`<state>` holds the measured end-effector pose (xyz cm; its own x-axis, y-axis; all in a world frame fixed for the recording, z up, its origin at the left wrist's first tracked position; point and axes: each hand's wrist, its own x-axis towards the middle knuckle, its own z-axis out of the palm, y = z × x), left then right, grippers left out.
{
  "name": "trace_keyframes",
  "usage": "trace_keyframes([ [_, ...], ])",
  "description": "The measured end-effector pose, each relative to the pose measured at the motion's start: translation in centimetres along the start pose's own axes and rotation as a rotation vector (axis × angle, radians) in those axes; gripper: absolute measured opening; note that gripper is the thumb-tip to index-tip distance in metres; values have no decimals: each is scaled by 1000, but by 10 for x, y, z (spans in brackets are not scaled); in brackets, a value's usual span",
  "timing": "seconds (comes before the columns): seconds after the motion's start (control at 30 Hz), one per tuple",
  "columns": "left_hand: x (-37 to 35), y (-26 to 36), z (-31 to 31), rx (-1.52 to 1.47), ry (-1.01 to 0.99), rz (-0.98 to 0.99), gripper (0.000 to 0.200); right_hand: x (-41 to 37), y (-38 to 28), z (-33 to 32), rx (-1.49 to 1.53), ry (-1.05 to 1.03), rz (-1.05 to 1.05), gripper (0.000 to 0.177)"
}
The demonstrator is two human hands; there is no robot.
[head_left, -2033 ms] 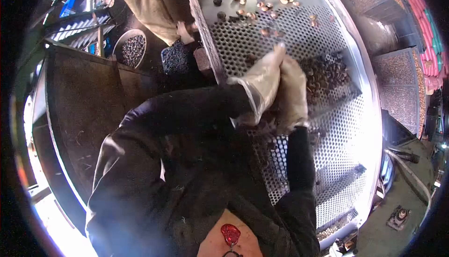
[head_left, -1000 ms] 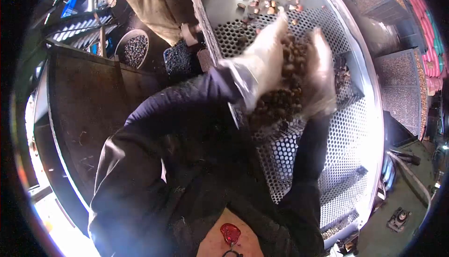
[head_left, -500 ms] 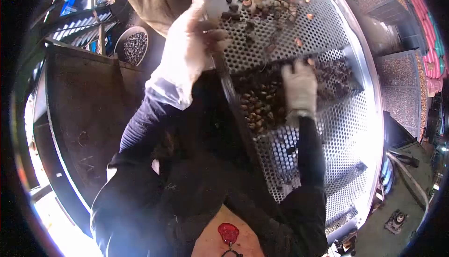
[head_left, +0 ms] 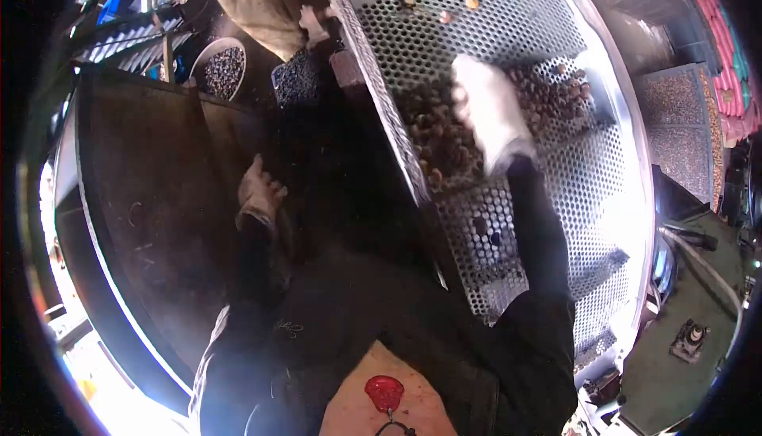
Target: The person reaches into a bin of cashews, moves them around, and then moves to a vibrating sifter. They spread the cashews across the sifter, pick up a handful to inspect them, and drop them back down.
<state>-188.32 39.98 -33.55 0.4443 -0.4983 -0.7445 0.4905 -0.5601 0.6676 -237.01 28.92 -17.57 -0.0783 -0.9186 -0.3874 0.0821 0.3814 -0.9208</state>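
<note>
My right hand (head_left: 488, 111), in a pale glove, is over a perforated metal tray (head_left: 603, 186), among the brown nuts that look like unshelled cashews (head_left: 444, 130). Motion blurs it and its fingertips are partly hidden, so whether it grips any nuts I cannot make out. Off the tray to the left, my left hand (head_left: 260, 192), also gloved, is held in front of a dark panel. Its thumb points up and its fingers are loosely bent and apart, with nothing visible in them. A few lighter nuts (head_left: 472, 3) lie at the tray's far end.
A raised metal rim (head_left: 369, 71) runs along the tray's left side. The dark panel (head_left: 151, 198) stands at left. A round basin of nuts (head_left: 222, 71) and a brown sack (head_left: 254, 0) are beyond. Mesh trays (head_left: 675, 126) and pink sacks (head_left: 730, 87) stand at right.
My left hand has dropped from beside the tray's far left edge down toward my body. My right hand has moved slightly up and left. Fewer nuts lie on the tray's far part.
</note>
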Motion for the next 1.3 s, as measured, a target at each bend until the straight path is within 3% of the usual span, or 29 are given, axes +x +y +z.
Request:
trace_keyframes([
  [0.03, -6, -5, -4, -23, 62, -39, 51, 4, -36, 4, 156, 28, 32, 47],
  [0.17, 2, -7, -7, -40, -7, -78, 39, 37, -101, -32, 179, 51, -139, 66],
  [0.23, 20, -1, 0, -41, -101, -64, 37, 46, -99, -64, -160, 386, -132, 74],
  [0.3, 0, 18, 29, 119, -81, 5, 40, 47, -103, -75, -336, 514, 16, 74],
  [0.43, -43, 61, 104, 188, -119, 263, 57, 62, -12, -114, -793, 513, 293, 75],
  [0.5, -50, 74, 143, 155, -173, 446, 66, 38, 3, -53, -892, 478, 323, 71],
  [0.53, -53, 78, 162, 124, -200, 550, 71, 28, 17, -35, -1051, 441, 178, 67],
  [0.57, -48, 86, 175, 27, -367, 574, 70, 19, 31, -17, -1216, 421, 30, 64],
  [0.63, -77, 100, 213, 16, -504, 760, 68, -6, 52, 23, -1436, 366, -280, 44],
  [0.67, -96, 115, 227, 10, -574, 852, 67, -19, 60, 40, -1335, 354, -354, 35],
  [0.7, -118, 141, 230, 284, -637, 1075, 66, -29, 69, 49, -1227, 328, -442, 28],
  [0.73, -127, 154, 234, 400, -649, 1091, 66, -35, 73, 57, -843, 385, -445, 27],
  [0.8, -112, 142, 245, 503, -502, 1290, 65, -39, 66, 61, -1093, 386, -413, 28],
  [0.87, -102, 144, 244, 453, -571, 1249, 64, -19, 98, 23, -1423, 260, -544, 33],
  [0.93, -86, 155, 238, 482, -671, 1171, 64, -8, 84, 13, -1144, 294, -321, 53],
  [0.97, -78, 148, 236, 476, -500, 1337, 59, -17, 31, 27, -660, 405, -22, 70],
  [1.0, -77, 156, 237, 386, -596, 1324, 58, -21, -13, 36, -160, 490, 257, 86],
  [1.07, -28, 143, 213, 255, -682, 888, 62, -11, -70, 39, -72, 452, 208, 83],
  [1.13, 12, 122, 192, 212, -563, 914, 62, 6, -106, 29, 22, 407, 156, 81],
  [1.2, -1, 138, 178, 291, -637, 813, 58, 35, -117, -3, -82, 552, 99, 94],
  [1.3, 9, 126, 146, 518, -291, 741, 57, 71, -92, -91, -342, 615, -30, 106],
])
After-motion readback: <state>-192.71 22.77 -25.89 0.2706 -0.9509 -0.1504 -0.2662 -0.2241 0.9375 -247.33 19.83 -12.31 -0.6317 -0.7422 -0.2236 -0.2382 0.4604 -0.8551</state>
